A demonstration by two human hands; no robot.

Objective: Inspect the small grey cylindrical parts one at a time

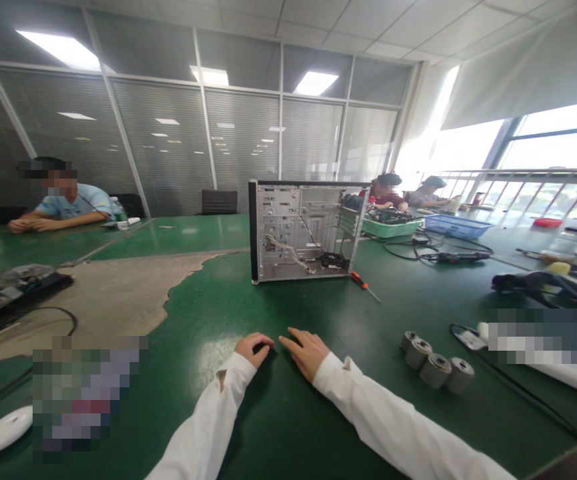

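Observation:
My left hand (255,349) rests on the green table top (218,313), loosely curled, with a gap between thumb and forefinger and nothing visible in it. Close to its right, my right hand (307,353) lies on the table with its fingers stretched out and apart, holding nothing. Beyond both hands stands an open computer case (313,230), upright, its side panel off. Inside it are a bundle of pale cables (288,250) and a black fan (332,260). A screwdriver (366,287) with an orange-red handle lies by the case's lower right corner.
Several metal cylinders (436,369) stand to the right. Farther back are a green basket (391,228), a blue basket (456,227) and black cables. On the left lie electronic parts (16,293) and a white mouse-shaped object (4,432). A person (76,203) sits at the far left; others sit back right.

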